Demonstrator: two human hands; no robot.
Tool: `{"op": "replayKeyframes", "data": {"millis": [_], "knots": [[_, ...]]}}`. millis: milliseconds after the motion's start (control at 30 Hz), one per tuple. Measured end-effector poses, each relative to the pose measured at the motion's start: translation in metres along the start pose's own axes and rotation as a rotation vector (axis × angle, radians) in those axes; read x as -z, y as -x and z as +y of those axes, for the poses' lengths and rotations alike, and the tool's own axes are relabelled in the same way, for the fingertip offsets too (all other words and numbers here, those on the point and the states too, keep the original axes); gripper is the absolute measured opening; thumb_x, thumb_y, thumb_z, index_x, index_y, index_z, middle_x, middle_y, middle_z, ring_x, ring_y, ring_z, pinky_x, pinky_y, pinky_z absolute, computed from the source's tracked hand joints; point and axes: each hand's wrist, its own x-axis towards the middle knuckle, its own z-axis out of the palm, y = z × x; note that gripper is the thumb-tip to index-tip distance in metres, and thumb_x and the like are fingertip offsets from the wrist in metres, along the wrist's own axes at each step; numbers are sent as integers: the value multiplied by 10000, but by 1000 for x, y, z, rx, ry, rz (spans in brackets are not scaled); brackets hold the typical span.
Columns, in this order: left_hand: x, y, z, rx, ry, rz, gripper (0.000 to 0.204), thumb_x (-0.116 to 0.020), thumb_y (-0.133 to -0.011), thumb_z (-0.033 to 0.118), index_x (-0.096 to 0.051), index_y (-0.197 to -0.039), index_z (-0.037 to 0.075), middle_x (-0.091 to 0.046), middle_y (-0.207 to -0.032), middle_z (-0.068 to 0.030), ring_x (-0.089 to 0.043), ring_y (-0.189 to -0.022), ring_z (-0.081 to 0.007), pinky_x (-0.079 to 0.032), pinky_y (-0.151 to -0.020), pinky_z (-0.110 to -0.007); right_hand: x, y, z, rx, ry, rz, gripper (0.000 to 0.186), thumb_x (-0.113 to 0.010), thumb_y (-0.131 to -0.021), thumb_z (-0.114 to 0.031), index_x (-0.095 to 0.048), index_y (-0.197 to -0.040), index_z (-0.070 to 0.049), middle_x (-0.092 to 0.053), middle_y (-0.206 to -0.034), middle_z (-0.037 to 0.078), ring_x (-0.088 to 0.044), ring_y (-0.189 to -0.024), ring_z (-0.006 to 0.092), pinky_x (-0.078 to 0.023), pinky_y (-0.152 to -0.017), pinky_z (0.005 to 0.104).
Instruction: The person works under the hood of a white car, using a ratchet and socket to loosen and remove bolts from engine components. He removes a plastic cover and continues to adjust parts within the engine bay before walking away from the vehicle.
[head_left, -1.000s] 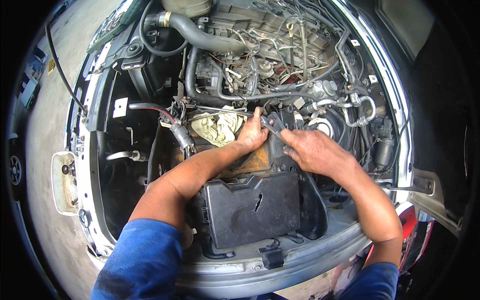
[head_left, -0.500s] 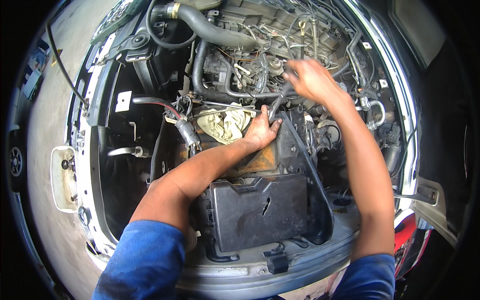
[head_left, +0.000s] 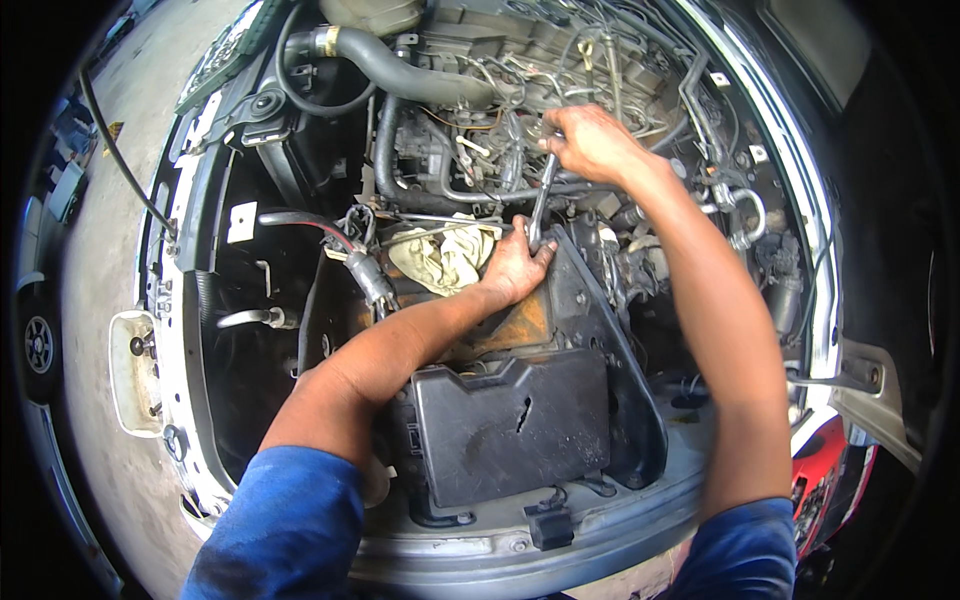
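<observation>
Over an open engine bay, my right hand is closed around the far end of a metal wrench. The wrench slants toward me, down to the far edge of a black tray. There my left hand steadies its near end, thumb and fingers around it. Whatever the wrench head sits on is hidden by that hand. Beside my left fingers lies a crumpled pale yellow rag. Nearer to me, a black plastic cover with a torn slit rests on the tray.
A thick grey hose and pipes cross the engine at the back. Left of the rag hangs a dark cable-end cylinder. The metal front rail runs below. Outside the left fender stands a white container; something red shows lower right.
My right hand has swung left with the wrench handle, which now stands more upright. My left hand stays at the wrench's near end. The whole view has shifted slightly.
</observation>
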Motion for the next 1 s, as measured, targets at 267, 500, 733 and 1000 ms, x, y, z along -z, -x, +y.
{"op": "replayKeyframes", "data": {"millis": [267, 500, 733, 1000], "knots": [[-1, -2, -2, 0, -42, 19, 529, -670, -945, 336, -417, -1268, 2, -676, -1076, -279, -658, -1054, -439, -495, -956, -474, -7, 7, -10, 99, 164, 87, 270, -603, -972, -237, -637, -1120, -14, -706, -1067, 234, -672, -1056, 390, -537, -911, 488], [2, 2, -3, -100, 79, -38, 428, -692, -921, 216, -445, -1243, 80, -692, -1004, -228, -681, -1015, -387, -511, -911, -446, 0, 165, -48, 182, 2, -177, 287, -681, -934, -196, -521, -1101, -27, -670, -921, 193, -689, -840, 402, -573, -717, 490], [2, -1, -5, 4, 6, -71, 604, -695, -918, 308, -384, -1346, 16, -683, -1082, -266, -675, -1049, -411, -514, -949, -463, 5, 39, -5, 90, 49, 42, 313, -610, -980, -238, -609, -1153, 23, -693, -1045, 266, -669, -1016, 427, -541, -889, 516], [5, -6, -5, 47, 26, -128, 653, -700, -881, 341, -379, -1319, -22, -656, -1107, -316, -638, -1105, -458, -489, -998, -476, -5, -4, -8, 199, 222, 89, 308, -586, -941, -212, -676, -1132, 13, -729, -1055, 201, -704, -952, 402, -549, -902, 479]]}}
